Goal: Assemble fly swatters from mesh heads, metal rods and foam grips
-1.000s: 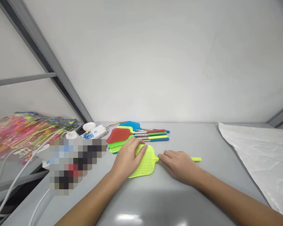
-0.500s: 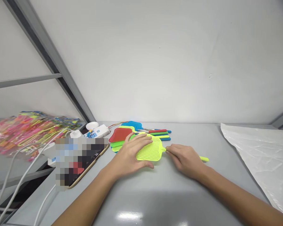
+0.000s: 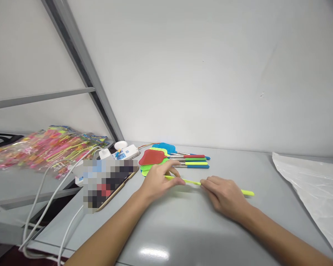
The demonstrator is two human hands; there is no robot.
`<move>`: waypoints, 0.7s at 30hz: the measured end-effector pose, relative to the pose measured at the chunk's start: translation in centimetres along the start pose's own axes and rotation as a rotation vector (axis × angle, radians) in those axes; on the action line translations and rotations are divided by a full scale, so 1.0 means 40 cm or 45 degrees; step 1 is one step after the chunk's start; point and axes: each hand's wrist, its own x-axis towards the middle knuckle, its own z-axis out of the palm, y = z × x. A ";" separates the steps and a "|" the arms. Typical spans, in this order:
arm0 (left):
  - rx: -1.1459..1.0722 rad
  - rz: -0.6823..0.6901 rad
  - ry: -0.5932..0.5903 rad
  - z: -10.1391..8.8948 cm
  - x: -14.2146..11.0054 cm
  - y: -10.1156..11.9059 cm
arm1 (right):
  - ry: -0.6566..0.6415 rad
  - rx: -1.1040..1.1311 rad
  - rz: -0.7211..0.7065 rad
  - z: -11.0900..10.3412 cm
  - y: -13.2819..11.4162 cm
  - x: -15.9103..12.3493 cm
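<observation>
A yellow-green fly swatter (image 3: 188, 181) is held edge-on just above the grey table (image 3: 199, 229), so its mesh head shows as a thin line. My left hand (image 3: 158, 181) pinches the head of the swatter. My right hand (image 3: 224, 194) is closed over its handle, whose yellow tip (image 3: 247, 192) sticks out to the right. Just behind my left hand lies a pile of several swatters (image 3: 166, 158), red, green, yellow and blue, with handles pointing right.
A phone (image 3: 108, 183) lies left of my left hand, with a white power strip (image 3: 124, 152) and white cables (image 3: 44, 195) beyond. A bag of colourful packaged items (image 3: 47, 146) lies at far left. A clear plastic sheet (image 3: 313, 184) covers the table's right side.
The swatter head has been turned from lying flat to edge-on while both hands keep hold of it. The camera has swung to the left.
</observation>
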 end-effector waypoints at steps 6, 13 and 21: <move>0.048 0.010 0.256 -0.043 0.020 -0.050 | 0.056 -0.020 0.015 0.012 0.002 -0.005; 0.770 -0.251 0.040 -0.031 0.023 -0.135 | -0.032 -0.052 0.031 0.019 0.002 -0.007; 0.889 -0.050 -0.230 -0.005 0.052 -0.184 | -0.109 -0.015 0.024 0.025 -0.012 -0.008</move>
